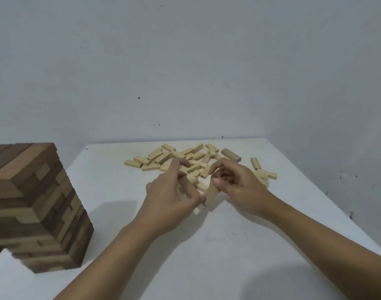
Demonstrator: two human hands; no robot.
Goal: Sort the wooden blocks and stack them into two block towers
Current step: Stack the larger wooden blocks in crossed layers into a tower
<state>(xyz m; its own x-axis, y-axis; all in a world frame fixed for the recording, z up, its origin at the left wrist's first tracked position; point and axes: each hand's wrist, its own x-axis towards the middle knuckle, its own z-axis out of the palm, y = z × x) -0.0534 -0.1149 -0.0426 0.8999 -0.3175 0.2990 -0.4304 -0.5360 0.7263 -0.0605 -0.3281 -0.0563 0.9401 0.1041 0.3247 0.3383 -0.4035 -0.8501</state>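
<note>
Near table centre | right hand (235, 187) pinches pale block (211, 197) | left hand (174, 198) fingers touch it, grip unclear

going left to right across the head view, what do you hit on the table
brown block tower → left hand → right hand → darker brown block → lone pale block. The pile of pale blocks spreads behind both hands, so it has no single place.
</note>
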